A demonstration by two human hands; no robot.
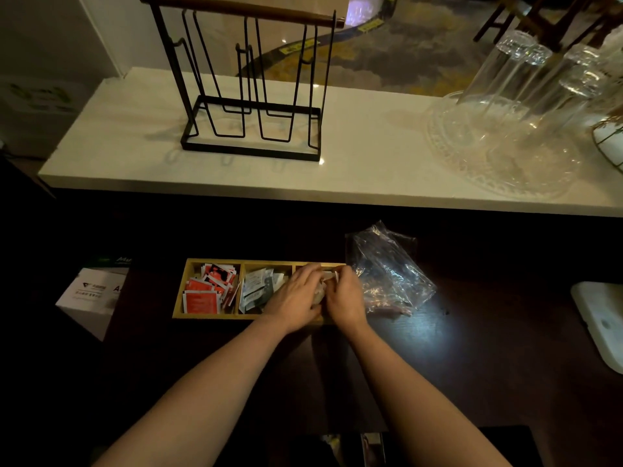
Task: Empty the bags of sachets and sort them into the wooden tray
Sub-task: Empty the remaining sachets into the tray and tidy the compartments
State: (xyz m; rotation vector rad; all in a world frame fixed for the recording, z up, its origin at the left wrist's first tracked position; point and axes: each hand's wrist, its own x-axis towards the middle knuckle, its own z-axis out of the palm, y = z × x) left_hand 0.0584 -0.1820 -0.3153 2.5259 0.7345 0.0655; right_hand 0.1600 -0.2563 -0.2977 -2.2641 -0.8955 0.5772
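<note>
hands: left hand [296, 299] and right hand [344, 298] meet over the tray's right compartment, fingers curled together around pale sachets [325, 281]; the exact grip is hard to tell in the dim light.
tray: long three-compartment wooden tray [178, 298] on the dark table [438, 365], long axis running left to right.
left compartment: red-and-white sachets [205, 291], jumbled.
middle compartment: white-and-grey sachets [258, 284], leaning.
bag: crumpled clear plastic bag [387, 267], just right of the tray.
</note>
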